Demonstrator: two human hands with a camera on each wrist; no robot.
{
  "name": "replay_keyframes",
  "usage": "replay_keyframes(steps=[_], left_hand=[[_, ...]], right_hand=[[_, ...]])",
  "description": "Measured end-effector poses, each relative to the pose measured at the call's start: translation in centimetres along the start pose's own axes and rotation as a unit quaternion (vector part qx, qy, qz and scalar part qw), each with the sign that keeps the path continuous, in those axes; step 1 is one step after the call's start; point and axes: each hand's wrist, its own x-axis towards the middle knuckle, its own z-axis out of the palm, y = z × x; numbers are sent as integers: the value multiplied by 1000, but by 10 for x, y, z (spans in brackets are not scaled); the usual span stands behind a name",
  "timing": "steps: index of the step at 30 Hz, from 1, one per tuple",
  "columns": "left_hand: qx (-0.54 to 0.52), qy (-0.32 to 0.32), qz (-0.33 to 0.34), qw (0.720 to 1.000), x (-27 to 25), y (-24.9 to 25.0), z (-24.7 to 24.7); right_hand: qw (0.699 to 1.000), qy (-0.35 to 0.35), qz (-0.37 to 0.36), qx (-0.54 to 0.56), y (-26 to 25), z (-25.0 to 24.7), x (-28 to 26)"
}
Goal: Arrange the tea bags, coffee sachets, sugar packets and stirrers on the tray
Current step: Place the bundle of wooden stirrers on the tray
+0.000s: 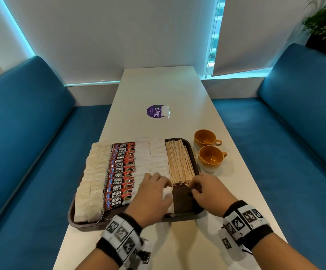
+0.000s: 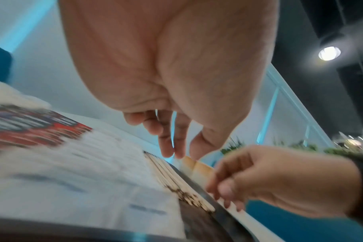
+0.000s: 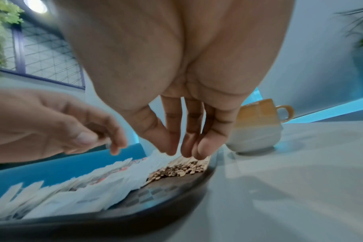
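A dark brown tray (image 1: 183,199) holds rows, from left to right: beige tea bags (image 1: 92,176), red coffee sachets (image 1: 120,172), white sugar packets (image 1: 150,156) and a bundle of wooden stirrers (image 1: 179,160). My left hand (image 1: 166,182) hovers over the near sugar packets, its loosely straight fingertips (image 2: 168,152) at the left side of the stirrers' near ends (image 2: 176,180). My right hand (image 1: 195,189) is at the right side of those ends. Its fingers (image 3: 186,147) point down onto the stirrers (image 3: 176,168). Neither hand holds anything.
Two orange cups (image 1: 205,140) (image 1: 211,158) stand on the white table (image 1: 236,191) just right of the tray. Farther back a lone tea bag (image 1: 165,111) lies beside a purple round sticker (image 1: 155,111). Blue benches (image 1: 31,133) flank the table.
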Motion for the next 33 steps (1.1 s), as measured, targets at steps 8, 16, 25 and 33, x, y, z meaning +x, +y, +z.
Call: replay_keyframes(steps=[8, 16, 25, 33], left_hand=[[-58, 222, -193, 954, -103, -109, -53], [-126, 114, -299, 939, -166, -172, -47], [-160, 120, -312, 929, -158, -173, -24], [-127, 127, -309, 934, -153, -169, -31]], right_hand=[[999, 24, 36, 19, 15, -2, -20], [999, -15, 5, -44, -27, 18, 58], [987, -40, 60, -146, -38, 14, 93], [999, 23, 37, -7, -30, -9, 59]])
